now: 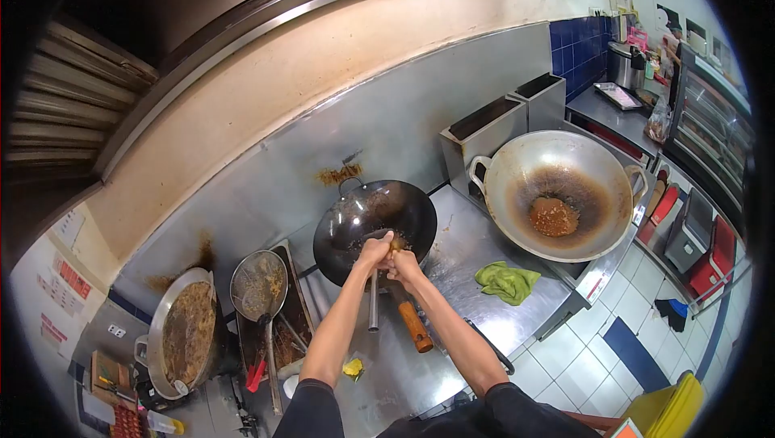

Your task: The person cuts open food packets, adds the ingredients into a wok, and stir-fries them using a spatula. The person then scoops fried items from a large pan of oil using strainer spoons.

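Both my hands are close together over a black wok [335,232], whose wooden handle [414,326] points toward me. My left hand [374,251] is closed around a utensil with a tubular metal handle [374,305]; its working end is hidden. My right hand [402,265] is closed beside the left, thumb side up, above the wok's handle. What lies in its fingers is mostly covered, with a brownish bit showing between the hands. Dark food scraps speckle the wok's inside.
Right of the wok are a green cloth [507,282] and a large metal wok [517,167] holding reddish-brown food. At left are a strainer [258,285] and a big pan [190,333] with brown contents. Yellow scraps [353,368] lie on the steel counter [460,337].
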A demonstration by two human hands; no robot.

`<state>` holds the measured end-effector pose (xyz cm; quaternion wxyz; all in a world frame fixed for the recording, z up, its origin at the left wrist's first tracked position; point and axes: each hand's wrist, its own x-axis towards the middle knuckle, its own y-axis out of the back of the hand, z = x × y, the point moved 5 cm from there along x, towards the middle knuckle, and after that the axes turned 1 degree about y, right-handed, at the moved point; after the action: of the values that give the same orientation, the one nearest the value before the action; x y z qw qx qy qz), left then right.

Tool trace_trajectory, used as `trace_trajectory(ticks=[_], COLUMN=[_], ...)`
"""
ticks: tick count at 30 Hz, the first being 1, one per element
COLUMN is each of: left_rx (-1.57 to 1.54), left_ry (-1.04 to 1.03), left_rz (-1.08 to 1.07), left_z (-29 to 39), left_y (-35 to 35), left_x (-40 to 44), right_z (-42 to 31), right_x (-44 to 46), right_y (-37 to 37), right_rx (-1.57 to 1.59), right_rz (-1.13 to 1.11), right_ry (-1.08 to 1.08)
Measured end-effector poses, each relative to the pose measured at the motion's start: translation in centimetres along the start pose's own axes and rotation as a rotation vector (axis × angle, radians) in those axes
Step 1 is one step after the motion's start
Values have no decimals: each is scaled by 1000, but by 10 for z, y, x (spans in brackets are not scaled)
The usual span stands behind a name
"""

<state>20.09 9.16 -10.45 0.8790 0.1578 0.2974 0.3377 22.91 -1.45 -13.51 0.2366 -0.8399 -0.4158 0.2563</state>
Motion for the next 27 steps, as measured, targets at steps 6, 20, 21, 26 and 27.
trace_trajectory(ticks=[6,20,21,26,27], left_rx=[-452,-392,-353,-316,-278], left_ry=[59,-29,-42,-100,-88], left_rz=[-478,-447,-471,-266,-247], left_z=[1,7,8,10,7], left_y=[-4,-1,0,-5,-4], left_x=[-22,-42,-42,-45,-37], right_z=[-2,-3,3,-8,-12], right_x=[-1,-11,-4,-7,-7], right_y=[-16,-12,-9,-15,-19], right_rx=[768,57,20,-690,-796], right_rz=[-223,-148,-120,183,221], right_ry=[-125,9,19,388,493])
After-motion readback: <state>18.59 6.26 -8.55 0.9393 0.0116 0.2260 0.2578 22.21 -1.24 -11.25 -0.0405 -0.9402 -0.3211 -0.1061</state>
